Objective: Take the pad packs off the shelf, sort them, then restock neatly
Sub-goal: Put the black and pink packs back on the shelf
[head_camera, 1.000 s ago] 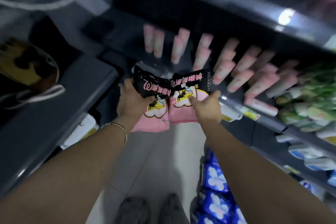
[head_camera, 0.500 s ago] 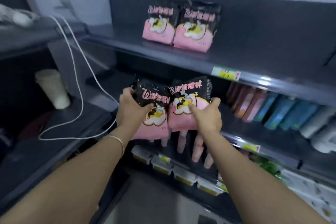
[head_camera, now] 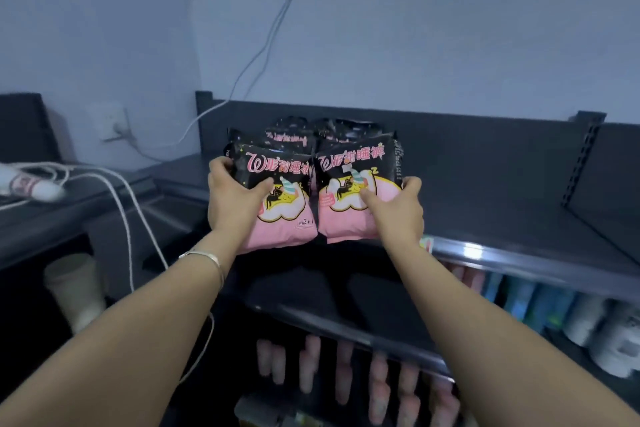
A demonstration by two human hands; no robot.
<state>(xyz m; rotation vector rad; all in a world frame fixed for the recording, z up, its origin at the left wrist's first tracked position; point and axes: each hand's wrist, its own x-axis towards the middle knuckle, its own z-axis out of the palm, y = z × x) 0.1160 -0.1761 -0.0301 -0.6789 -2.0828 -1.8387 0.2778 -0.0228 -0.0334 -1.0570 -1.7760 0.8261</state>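
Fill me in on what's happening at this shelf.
A person is stocking black-and-pink pad packs on the top shelf. The left hand grips the left pack and the right hand grips the right pack, upright and side by side at the shelf's front edge. The rear packs of the same kind stand behind them. Whether the two held packs rest on the shelf yet cannot be told. Other goods sit on the lower shelves.

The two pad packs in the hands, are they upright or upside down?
Upright: the left pack and the right pack both show the black end up, the pink end down, and lettering the right way.
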